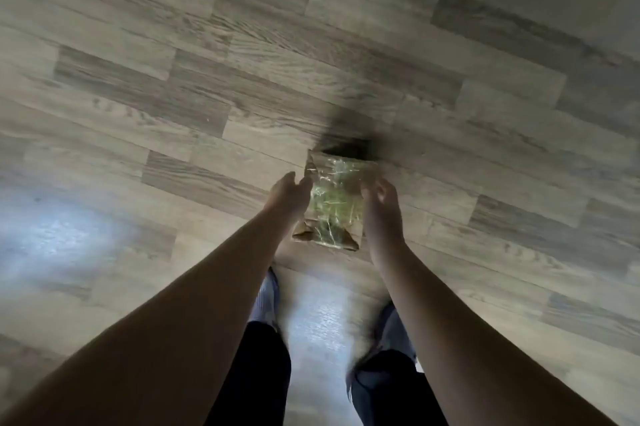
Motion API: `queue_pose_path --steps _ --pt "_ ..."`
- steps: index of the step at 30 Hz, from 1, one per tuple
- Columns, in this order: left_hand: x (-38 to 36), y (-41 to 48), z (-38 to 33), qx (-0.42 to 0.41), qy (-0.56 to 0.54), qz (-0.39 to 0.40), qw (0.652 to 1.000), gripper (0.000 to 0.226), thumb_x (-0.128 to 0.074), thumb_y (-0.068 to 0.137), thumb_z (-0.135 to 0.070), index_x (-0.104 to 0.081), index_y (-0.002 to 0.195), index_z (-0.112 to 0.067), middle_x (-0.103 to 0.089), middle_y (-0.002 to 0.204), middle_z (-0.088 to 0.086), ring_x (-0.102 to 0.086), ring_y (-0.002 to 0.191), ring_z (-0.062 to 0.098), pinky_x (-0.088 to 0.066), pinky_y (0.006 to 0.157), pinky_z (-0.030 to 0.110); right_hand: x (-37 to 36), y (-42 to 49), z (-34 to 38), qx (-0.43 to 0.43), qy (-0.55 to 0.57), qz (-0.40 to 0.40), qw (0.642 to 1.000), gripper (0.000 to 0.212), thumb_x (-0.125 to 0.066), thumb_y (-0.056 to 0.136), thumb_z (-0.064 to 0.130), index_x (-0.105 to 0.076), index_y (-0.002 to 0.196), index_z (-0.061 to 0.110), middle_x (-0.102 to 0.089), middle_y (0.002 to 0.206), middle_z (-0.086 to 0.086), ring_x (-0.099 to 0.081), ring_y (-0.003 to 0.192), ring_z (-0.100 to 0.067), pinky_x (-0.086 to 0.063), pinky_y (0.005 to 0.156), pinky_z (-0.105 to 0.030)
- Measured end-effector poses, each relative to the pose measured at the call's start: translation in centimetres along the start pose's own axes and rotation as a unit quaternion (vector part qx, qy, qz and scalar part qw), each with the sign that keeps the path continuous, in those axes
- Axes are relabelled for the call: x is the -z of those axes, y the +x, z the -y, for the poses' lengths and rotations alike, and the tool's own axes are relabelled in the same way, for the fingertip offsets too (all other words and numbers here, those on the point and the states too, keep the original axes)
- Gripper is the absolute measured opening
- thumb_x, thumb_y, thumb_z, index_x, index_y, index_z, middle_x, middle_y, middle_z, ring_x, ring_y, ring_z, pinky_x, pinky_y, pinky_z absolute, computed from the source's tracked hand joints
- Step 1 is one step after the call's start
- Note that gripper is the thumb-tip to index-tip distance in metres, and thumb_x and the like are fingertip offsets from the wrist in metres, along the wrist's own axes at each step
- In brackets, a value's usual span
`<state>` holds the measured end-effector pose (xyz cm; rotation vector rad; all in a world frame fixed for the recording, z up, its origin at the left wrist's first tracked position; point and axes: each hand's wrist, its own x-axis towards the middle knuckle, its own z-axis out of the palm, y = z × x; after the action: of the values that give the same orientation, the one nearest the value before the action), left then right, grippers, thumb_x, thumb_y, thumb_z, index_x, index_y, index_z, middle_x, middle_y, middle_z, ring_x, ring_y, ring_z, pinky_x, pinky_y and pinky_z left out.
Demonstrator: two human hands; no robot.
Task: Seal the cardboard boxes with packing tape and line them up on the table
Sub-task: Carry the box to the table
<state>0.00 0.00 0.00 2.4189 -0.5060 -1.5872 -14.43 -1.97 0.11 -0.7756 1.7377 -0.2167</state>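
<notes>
Wood-patterned laminate floor point(173, 79) fills the frame; the small brown cardboard box wrapped in glossy clear packing tape point(332, 203) lies on it at centre. Your left hand point(289, 197) and right hand point(381, 210) flank it, fingers loose, gripping nothing. Clasp both sides evenly, as slick tape may slip

box point(332, 203): blurred, left edge behind left hand point(289, 198) | legs point(256, 373): cut off below
</notes>
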Motion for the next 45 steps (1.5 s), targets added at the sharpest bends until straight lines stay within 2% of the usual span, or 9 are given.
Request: queue_pose_path --steps 5,9,13,15,21,29,33,37,45 --pt "-1.6 0.6 0.5 0.021 -0.03 0.033 0.999 0.043 -0.047 0.097 -0.021 -0.045 0.14 -0.018 -0.056 0.115 0.006 -0.05 0.069 0.01 -0.04 0.054 0.024 -1.0 1.5 -0.5 -0.033 -0.023 -0.018 0.999 0.036 -0.046 0.096 0.032 -0.051 0.127 0.014 -0.056 0.11 -0.002 -0.054 0.104 -0.023 -0.045 0.095 -0.043" --pt "-0.5 -2.0 -2.2 0.008 -0.039 -0.007 0.999 0.044 -0.051 0.093 -0.021 -0.046 0.136 -0.01 -0.058 0.118 0.008 -0.059 0.089 0.021 -0.046 0.066 0.028 0.0 1.1 2.7 0.032 -0.114 -0.057 0.991 0.028 -0.044 0.096 0.034 -0.06 0.104 0.011 -0.061 0.103 -0.015 -0.059 0.094 -0.034 -0.049 0.082 -0.043" --pt "2.9 -7.4 -8.4 0.001 -0.087 -0.051 0.995 0.036 -0.059 0.091 -0.017 -0.049 0.122 -0.003 -0.052 0.081 0.001 -0.047 0.06 0.01 -0.037 0.035 0.017 3.3 -2.2 10.2 0.062 -0.111 -0.075 0.989 0.023 -0.05 0.094 0.033 -0.054 0.107 0.015 -0.06 0.107 -0.015 -0.058 0.097 -0.032 -0.044 0.08 -0.035" --pt "5.2 -10.7 -12.5 -0.019 -0.106 -0.059 0.992 0.031 -0.061 0.091 -0.019 -0.054 0.115 -0.001 -0.055 0.079 0.004 -0.047 0.057 0.01 -0.031 0.028 0.013 5.4 -4.6 15.1 0.094 -0.093 -0.08 0.988 0.025 -0.053 0.094 0.034 -0.053 0.11 0.015 -0.059 0.109 -0.01 -0.058 0.097 -0.028 -0.048 0.083 -0.036" --pt "11.4 -21.3 -24.9 -0.078 -0.148 -0.064 0.984 0.039 -0.068 0.086 -0.04 -0.065 0.105 -0.006 -0.065 0.082 0.006 -0.054 0.063 0.014 -0.04 0.045 0.019 13.0 -12.6 30.1 0.173 -0.054 -0.083 0.98 0.025 -0.051 0.095 0.041 -0.048 0.107 0.02 -0.059 0.112 -0.01 -0.06 0.094 -0.027 -0.051 0.085 -0.044" --pt "20.3 -35.3 -37.0 -0.156 -0.193 -0.123 0.961 0.037 -0.071 0.082 -0.035 -0.061 0.108 -0.01 -0.068 0.092 0.006 -0.064 0.077 0.021 -0.05 0.061 0.028 20.8 -25.5 46.6 0.267 -0.043 -0.071 0.96 0.026 -0.045 0.099 0.036 -0.047 0.115 0.015 -0.055 0.096 0.006 -0.054 0.076 -0.014 -0.043 0.064 -0.028" --pt "25.9 -39.5 -41.5 -0.182 -0.197 -0.14 0.953 0.035 -0.071 0.083 -0.037 -0.06 0.108 -0.015 -0.064 0.087 0.001 -0.058 0.068 0.013 -0.045 0.051 0.021 21.2 -30.1 53.9 0.294 -0.048 -0.083 0.951 0.026 -0.046 0.1 0.033 -0.049 0.115 0.013 -0.055 0.097 0.005 -0.055 0.079 -0.016 -0.046 0.069 -0.03" --pt "32.2 -40.8 -46.2 -0.211 -0.214 -0.136 0.944 0.052 -0.076 0.078 -0.041 -0.06 0.116 -0.01 -0.068 0.103 0.008 -0.066 0.092 0.024 -0.053 0.078 0.032 20.1 -32.9 61.4 0.304 -0.038 -0.103 0.946 0.025 -0.046 0.099 0.031 -0.05 0.117 0.013 -0.057 0.101 0.002 -0.054 0.083 -0.018 -0.042 0.069 -0.028" --pt "44.7 -39.1 -54.4 -0.267 -0.226 -0.131 0.928 0.052 -0.075 0.08 -0.036 -0.057 0.12 -0.008 -0.065 0.107 0.008 -0.061 0.091 0.022 -0.054 0.078 0.035 14.8 -34.8 74.8 0.309 -0.019 -0.136 0.941 0.025 -0.048 0.098 0.029 -0.05 0.118 0.015 -0.056 0.105 0.001 -0.053 0.083 -0.017 -0.038 0.068 -0.026"
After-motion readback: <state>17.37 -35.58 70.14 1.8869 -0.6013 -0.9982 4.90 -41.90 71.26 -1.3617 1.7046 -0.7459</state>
